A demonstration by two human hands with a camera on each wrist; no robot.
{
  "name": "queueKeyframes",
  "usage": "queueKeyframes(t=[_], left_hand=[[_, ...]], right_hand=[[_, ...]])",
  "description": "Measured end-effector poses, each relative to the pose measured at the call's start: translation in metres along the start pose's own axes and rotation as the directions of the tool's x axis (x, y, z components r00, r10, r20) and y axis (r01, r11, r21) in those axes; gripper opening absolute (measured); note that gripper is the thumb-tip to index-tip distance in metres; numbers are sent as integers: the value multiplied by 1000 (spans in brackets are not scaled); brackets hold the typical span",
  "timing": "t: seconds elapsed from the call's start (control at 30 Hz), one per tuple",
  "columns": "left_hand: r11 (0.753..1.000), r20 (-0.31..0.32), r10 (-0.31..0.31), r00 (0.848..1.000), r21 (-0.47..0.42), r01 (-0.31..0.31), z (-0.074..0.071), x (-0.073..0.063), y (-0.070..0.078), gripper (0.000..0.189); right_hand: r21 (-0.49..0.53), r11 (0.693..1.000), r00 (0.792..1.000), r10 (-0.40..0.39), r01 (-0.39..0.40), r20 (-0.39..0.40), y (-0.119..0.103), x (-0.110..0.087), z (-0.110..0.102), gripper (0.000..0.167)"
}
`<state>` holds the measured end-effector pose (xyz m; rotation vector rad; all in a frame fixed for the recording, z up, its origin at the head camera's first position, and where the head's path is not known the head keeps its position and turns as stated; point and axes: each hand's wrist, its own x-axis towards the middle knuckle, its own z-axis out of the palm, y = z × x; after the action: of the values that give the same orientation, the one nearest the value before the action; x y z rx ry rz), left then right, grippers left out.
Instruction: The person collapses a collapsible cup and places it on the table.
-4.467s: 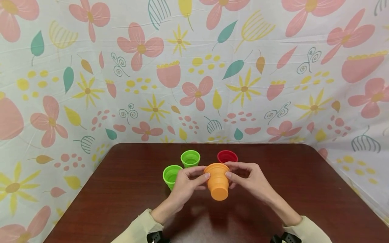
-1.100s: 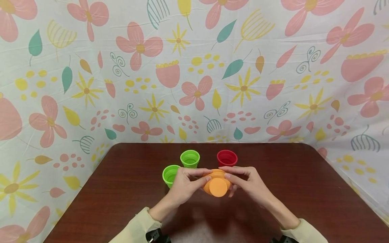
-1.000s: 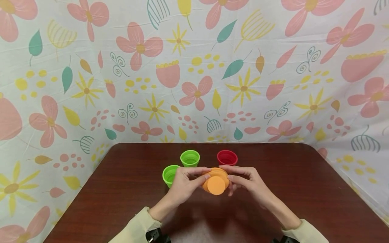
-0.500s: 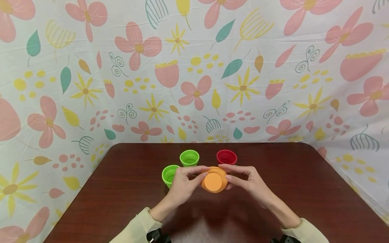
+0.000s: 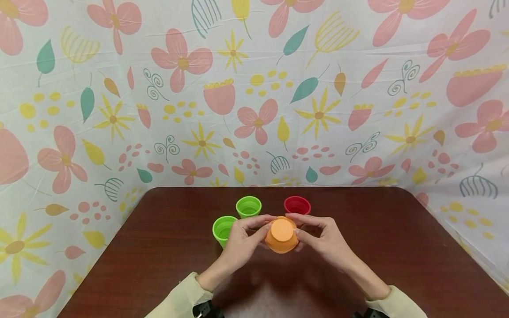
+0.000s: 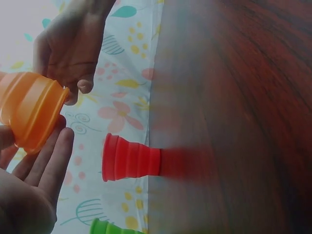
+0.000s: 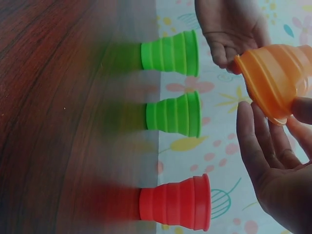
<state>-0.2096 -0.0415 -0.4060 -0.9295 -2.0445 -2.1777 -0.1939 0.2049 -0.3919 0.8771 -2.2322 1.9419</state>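
Note:
An orange collapsible cup (image 5: 281,236) is held up over the table between both hands, its closed base turned toward the head camera. My left hand (image 5: 242,240) pinches its left side with thumb and fingers. On the other side my right hand (image 5: 328,238) grips it the same way. Ridged rings of the orange cup (image 6: 31,109) show in the left wrist view, its wide rim facing the fingers. The right wrist view has the orange cup (image 7: 275,80) with its rim tilted and slightly bent.
Two green cups (image 5: 248,206) stand upright behind and left of the hands, the nearer green cup (image 5: 223,227) partly behind the left hand. A red cup (image 5: 297,206) stands upright behind the right hand. The dark wooden table (image 5: 171,265) meets a flower-print cloth (image 5: 254,88) at the back.
The orange cup was long and extended, then got squashed shorter between the hands. Its base has since tipped upward toward the head camera. The green and red cups have not moved.

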Motion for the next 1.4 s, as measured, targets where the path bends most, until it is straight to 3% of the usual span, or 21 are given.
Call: queueKeyframes(t=[0.27, 0.43, 0.8, 0.93, 1.13, 1.27, 1.4], left_hand=[[988, 151, -22, 988, -149, 45, -5, -3, -4, 48], [981, 181, 2, 983, -190, 33, -5, -4, -5, 50], [990, 116, 63, 991, -130, -48, -1, -1, -6, 49], [994, 79, 62, 995, -93, -54, 2, 0, -5, 50], [998, 17, 41, 999, -45, -40, 4, 2, -2, 48], [999, -5, 19, 1000, -26, -19, 5, 2, 0, 49], [1000, -18, -19, 1000, -24, 18, 6, 2, 0, 53]], right_hand=[[30, 999, 999, -14, 15, -38, -1, 0, 0, 41], [27, 1000, 999, 8, -7, -52, 0, 0, 0, 42], [5, 1000, 999, -29, 29, -32, 4, 0, 0, 40], [-8, 1000, 999, 1, -1, -34, 3, 0, 1, 40], [20, 997, 997, 69, -69, 23, -1, -1, 0, 47], [94, 992, 993, 77, -85, 84, -1, -2, -1, 53], [111, 990, 993, 78, -88, 91, 0, -2, -1, 54]])
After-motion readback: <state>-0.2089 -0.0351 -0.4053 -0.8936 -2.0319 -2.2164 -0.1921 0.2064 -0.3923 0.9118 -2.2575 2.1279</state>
